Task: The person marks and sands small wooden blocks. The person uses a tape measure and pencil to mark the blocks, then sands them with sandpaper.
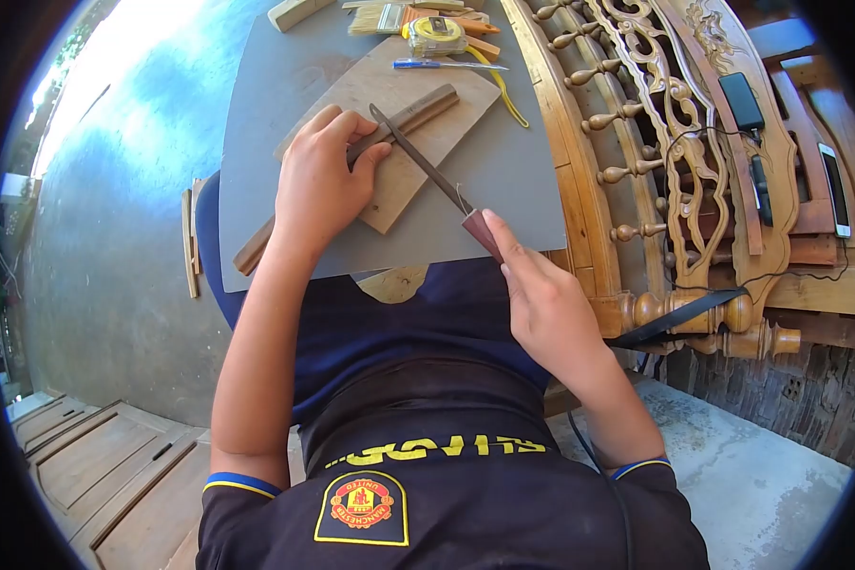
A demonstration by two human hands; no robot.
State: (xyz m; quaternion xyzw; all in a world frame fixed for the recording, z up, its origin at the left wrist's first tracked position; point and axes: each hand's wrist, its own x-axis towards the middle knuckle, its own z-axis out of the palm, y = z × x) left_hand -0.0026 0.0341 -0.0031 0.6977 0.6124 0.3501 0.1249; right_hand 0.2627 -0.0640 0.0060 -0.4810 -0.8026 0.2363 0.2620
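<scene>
My left hand (328, 176) is closed round a long, narrow wooden strip (418, 111), which slants across a flat wooden board (408, 185) on the grey tabletop (513, 180). Fingers and thumb pinch the strip near its middle, and its lower end reaches the table's near left edge. In my right hand (546, 294) is the reddish-brown handle of a long, thin dark tool (427, 169), perhaps a file or blade. The tool's tip lies close to the strip, just right of my left fingertips; whether it touches cannot be made out.
A brush (382, 19), a tape measure (435, 34) with a yellow strap and a blue pen (416, 65) lie at the table's far side. A wooden block (296, 11) sits far left. Carved wooden furniture (712, 123) stands at the right, with a phone (834, 190) on it.
</scene>
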